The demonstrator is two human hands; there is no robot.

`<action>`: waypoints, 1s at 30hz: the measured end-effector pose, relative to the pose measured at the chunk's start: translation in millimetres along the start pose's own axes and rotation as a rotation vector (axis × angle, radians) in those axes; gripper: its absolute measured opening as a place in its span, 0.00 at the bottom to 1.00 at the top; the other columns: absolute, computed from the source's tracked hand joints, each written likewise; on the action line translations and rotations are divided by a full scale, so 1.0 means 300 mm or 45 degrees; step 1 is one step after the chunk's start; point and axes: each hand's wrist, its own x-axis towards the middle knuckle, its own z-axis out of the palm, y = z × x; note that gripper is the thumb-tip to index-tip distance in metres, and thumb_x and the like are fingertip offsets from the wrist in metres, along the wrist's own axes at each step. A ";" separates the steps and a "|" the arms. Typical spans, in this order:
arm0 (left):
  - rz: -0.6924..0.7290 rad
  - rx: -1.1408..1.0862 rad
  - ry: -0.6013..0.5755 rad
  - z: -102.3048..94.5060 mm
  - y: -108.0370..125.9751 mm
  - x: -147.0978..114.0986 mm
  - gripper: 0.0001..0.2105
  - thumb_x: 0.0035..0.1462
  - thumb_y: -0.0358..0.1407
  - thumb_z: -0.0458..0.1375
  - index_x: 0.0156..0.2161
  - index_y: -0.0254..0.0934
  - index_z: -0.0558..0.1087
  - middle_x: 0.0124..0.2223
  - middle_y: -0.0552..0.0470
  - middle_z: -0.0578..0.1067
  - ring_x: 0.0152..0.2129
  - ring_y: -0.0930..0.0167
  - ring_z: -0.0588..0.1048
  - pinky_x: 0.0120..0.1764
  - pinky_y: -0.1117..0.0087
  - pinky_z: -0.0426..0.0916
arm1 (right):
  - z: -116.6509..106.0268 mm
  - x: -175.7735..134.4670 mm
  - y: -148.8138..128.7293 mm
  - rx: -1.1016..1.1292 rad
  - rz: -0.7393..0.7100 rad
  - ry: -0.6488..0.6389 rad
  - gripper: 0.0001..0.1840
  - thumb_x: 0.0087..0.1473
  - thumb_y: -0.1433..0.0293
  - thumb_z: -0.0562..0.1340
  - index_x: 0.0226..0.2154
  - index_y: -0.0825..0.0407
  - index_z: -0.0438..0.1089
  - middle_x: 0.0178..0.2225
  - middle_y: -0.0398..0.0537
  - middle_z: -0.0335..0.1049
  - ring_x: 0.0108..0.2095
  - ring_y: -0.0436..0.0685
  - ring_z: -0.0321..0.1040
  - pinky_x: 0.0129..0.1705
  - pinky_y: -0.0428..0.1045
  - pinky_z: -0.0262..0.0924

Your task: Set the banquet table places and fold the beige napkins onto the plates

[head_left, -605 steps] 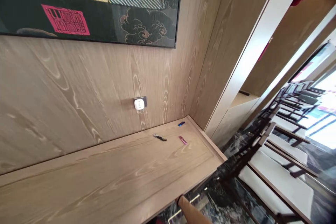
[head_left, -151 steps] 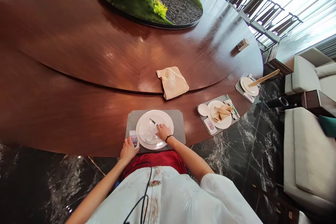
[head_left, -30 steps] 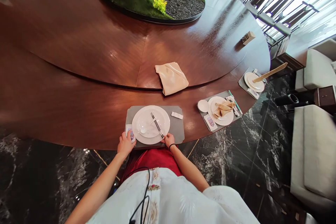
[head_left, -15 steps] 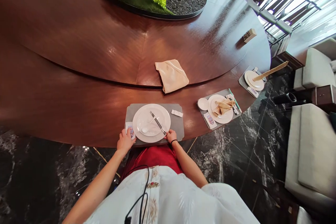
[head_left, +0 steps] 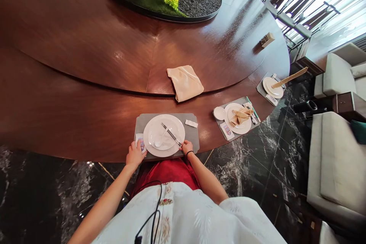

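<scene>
At the table edge, my left hand (head_left: 135, 154) has its fingers closed on a white printed packet (head_left: 140, 140), lying on the grey placemat (head_left: 193, 134) left of a white plate (head_left: 146, 137). On the other side, my right hand (head_left: 187, 147) pinches the lower end of a pair of dark chopsticks (head_left: 170, 134) resting across the plate. A smaller white plate (head_left: 154, 130) is stacked on the large one, with a white spoon (head_left: 158, 143) in it. To the upper right on the placemat lies a small white wrapped strip (head_left: 191, 123).
A folded beige napkin (head_left: 185, 82) lies on the raised turntable (head_left: 122, 65). Two more place settings stand rightward, the nearer with a folded napkin (head_left: 241, 116). A planted centrepiece (head_left: 160, 5) sits at the back; beige armchairs (head_left: 340, 164) stand right of the table.
The view has shifted slightly, so the table items sit a little further left. Both hands keep their places at the packet and the chopsticks.
</scene>
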 end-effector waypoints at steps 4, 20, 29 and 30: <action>-0.003 -0.019 -0.018 -0.012 0.008 -0.002 0.32 0.55 0.48 0.51 0.63 0.40 0.52 0.55 0.37 0.57 0.47 0.53 0.63 0.37 0.56 0.69 | 0.001 -0.010 -0.020 0.007 -0.014 0.016 0.08 0.42 0.65 0.65 0.22 0.53 0.69 0.16 0.37 0.66 0.21 0.51 0.70 0.24 0.43 0.65; 0.003 -0.066 -0.038 -0.018 -0.005 -0.003 0.31 0.55 0.50 0.52 0.63 0.47 0.55 0.56 0.39 0.58 0.47 0.53 0.64 0.39 0.55 0.69 | -0.029 -0.008 -0.053 -0.105 -0.053 -0.057 0.07 0.48 0.65 0.62 0.25 0.53 0.70 0.20 0.42 0.71 0.23 0.52 0.71 0.28 0.45 0.64; -0.694 -1.050 0.030 0.082 -0.181 0.049 0.32 0.60 0.46 0.42 0.64 0.30 0.47 0.54 0.35 0.70 0.48 0.61 0.72 0.49 0.57 0.67 | -0.320 -0.015 0.017 -0.720 -0.166 0.505 0.21 0.54 0.69 0.58 0.50 0.58 0.65 0.44 0.59 0.72 0.45 0.58 0.68 0.47 0.49 0.59; -0.698 -1.122 -0.044 0.092 -0.200 0.060 0.30 0.59 0.45 0.43 0.62 0.30 0.52 0.53 0.36 0.72 0.44 0.63 0.74 0.45 0.60 0.69 | -0.328 -0.009 0.022 -0.748 -0.153 0.459 0.19 0.55 0.69 0.57 0.49 0.57 0.67 0.42 0.56 0.73 0.43 0.57 0.69 0.45 0.48 0.60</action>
